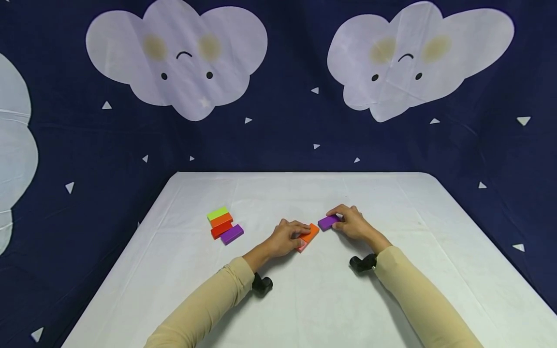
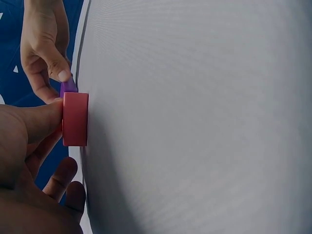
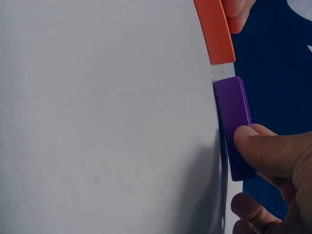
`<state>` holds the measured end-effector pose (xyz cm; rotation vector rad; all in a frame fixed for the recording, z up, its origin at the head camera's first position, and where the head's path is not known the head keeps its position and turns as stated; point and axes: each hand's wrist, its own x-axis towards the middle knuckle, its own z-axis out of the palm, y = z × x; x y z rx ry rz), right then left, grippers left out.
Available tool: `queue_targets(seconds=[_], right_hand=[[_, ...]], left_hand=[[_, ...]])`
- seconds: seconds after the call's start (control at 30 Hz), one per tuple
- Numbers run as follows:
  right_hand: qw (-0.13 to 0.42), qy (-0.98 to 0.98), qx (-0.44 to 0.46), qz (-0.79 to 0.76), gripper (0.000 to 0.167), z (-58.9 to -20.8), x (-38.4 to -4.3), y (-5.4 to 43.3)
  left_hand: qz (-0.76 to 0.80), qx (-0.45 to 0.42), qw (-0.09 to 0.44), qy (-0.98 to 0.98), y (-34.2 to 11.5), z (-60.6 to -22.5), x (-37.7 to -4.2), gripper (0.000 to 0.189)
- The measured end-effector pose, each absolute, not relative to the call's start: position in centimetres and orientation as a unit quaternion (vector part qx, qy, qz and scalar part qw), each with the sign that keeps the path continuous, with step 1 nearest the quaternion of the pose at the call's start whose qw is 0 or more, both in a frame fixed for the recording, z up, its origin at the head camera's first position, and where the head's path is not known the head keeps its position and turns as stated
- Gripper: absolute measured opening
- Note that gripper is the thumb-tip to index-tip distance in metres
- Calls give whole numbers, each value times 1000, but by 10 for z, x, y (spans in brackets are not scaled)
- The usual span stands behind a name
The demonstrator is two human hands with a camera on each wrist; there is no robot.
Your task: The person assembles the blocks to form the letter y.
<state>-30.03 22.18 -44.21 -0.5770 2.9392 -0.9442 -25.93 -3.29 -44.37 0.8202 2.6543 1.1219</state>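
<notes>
My right hand (image 1: 353,224) pinches a purple block (image 1: 328,222) between thumb and fingers. In the right wrist view the thumb lies across the near face of the purple block (image 3: 234,112). A small gap separates it from the end of an orange block (image 1: 311,233). My left hand (image 1: 284,238) rests its fingertips on top of that orange block and a pink block (image 1: 302,245), which lie end to end. In the left wrist view the pink block (image 2: 75,119) faces me end-on, its thumb at the upper edge, and hides most of what lies behind it.
Left of my hands, a cluster on the white tabletop (image 1: 174,290) holds a green block (image 1: 217,212), an orange-red block (image 1: 221,220), a red block (image 1: 221,230) and another purple block (image 1: 232,234). Dark cloth with clouds (image 1: 191,53) hangs behind.
</notes>
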Motion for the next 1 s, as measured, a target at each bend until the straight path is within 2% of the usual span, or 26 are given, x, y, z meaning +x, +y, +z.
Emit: queue_targets(seconds=[0.63,1.0], right_hand=[[11,938,-184,-295,33,-444,-300,217],[1,937,-167,-307,44,-442,-296,224]], left_hand=[[375,271,73,884,-33,-443,-258,32],[369,271,75,886,-33,-443,-258,32]])
